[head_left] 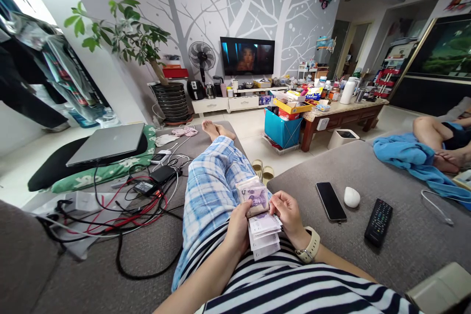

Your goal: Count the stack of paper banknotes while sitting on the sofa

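Observation:
A stack of purple five-yuan banknotes (253, 197) is held over my lap. My left hand (239, 225) grips its left side, with the thumb on top. At the stack's right edge, the fingers of my right hand (287, 212) are pinched together on the banknotes. More notes (264, 238) fan down in steps below the stack, toward my striped shirt. Blue checked trousers (211, 171) lie under the money. A pale watch (310, 245) is on my right wrist.
On the grey sofa to my right lie a phone (331, 201), a white mouse (352, 197) and a black remote (379, 222). Tangled cables (147, 191) and a laptop (108, 143) are left. Another person's legs (436, 140) show at far right.

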{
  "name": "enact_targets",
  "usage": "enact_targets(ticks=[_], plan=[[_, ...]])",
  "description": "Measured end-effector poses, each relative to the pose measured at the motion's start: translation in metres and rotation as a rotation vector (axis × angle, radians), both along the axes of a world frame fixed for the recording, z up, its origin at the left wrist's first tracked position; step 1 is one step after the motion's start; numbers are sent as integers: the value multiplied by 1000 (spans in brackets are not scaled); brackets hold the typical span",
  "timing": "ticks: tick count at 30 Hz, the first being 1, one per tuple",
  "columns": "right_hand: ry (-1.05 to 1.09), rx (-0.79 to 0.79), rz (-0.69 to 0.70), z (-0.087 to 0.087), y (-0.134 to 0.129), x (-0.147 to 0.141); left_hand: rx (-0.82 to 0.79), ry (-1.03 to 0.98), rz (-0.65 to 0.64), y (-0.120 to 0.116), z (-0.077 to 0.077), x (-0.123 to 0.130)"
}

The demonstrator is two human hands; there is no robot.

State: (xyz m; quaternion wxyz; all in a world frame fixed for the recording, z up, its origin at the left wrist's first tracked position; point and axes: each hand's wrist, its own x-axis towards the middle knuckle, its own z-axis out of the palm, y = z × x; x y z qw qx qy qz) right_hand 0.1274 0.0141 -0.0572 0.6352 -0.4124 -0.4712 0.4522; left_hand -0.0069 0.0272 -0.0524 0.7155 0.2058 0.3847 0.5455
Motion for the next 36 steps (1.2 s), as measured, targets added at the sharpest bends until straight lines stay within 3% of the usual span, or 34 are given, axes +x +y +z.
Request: enact_targets(ticks=[4,9,15,29,36], plan=[[-28,-55,-72,3,6,0,16,28,-16,2,-5,0],[-92,-50,-64,2,13,-1,11,30,-31,3,-8,-1],[-105,-25,-79,-2,12,-2,-42,25,11,0,4,0],[-42,8,2,2,3,-4,-42,19,43,-2,13,1],[-62,13,16,3,1,-3,-18,-22,34,-1,6,1]])
